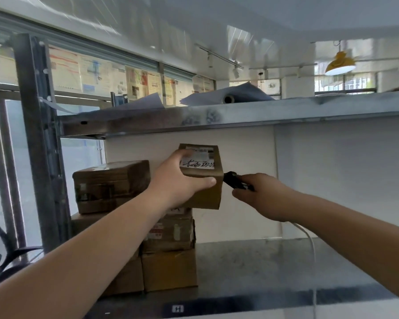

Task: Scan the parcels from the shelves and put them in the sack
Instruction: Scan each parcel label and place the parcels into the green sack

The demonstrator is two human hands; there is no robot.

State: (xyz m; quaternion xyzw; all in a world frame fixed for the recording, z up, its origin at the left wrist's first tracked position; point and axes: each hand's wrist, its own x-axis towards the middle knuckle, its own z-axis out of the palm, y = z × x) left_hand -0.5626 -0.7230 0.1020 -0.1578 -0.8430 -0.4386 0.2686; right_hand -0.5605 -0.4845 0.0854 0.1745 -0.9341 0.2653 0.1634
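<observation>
Head camera view: we hold a small brown parcel up in the air with our left hand. Our thumb lies along its front edge and our other fingers wrap over its top left side, so the grip is tight around it. The parcel has a white label on top with black writing. It is lifted above the stack of boxes that sits on the lower metal shelf. Another taped box sits on top of the left stack, just beside our left hand. Our right hand has its fingers curled around a black scanner. The scanner's front end is right by the parcel's right side; we cannot tell if it touches. A white cable hangs down under our right wrist. Above the parcel is the upper metal shelf, with grey sheets lying on top of it.
</observation>
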